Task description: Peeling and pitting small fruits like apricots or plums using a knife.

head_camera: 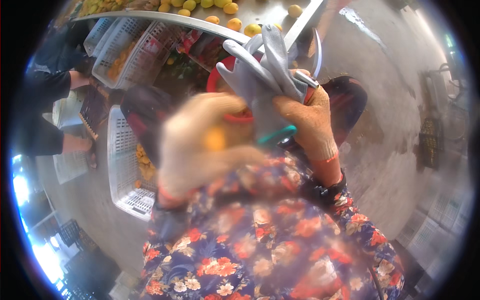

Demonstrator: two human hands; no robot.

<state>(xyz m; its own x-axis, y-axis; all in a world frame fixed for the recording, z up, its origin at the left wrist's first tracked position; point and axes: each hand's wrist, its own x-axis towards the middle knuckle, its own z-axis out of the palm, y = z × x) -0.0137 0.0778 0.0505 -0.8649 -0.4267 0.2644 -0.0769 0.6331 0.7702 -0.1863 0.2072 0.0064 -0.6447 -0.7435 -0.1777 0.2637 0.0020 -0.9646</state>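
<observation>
My right hand (311, 112), in a pale knitted work glove, is closed round a limp grey coated glove (258, 82) with a teal cuff edge. A curved-blade knife (317, 54) also sits in that hand, its blade pointing up and away. My left hand (198, 138), gloved in similar pale knit, is strongly blurred beside the grey glove. Whether its fingers touch the grey glove cannot be made out. An orange blur lies over the back of this hand. Beyond the hands, the red rim of a round container (214, 79) shows between my knees, partly hidden by the grey glove.
Yellow fruits (234, 24) lie on a metal-edged table (258, 11) ahead. White plastic crates, one with orange fruit (144, 161), stand at left, near a person's legs (77, 144). A dark basket (429, 142) and stacked crates (427, 228) are at right on the concrete floor.
</observation>
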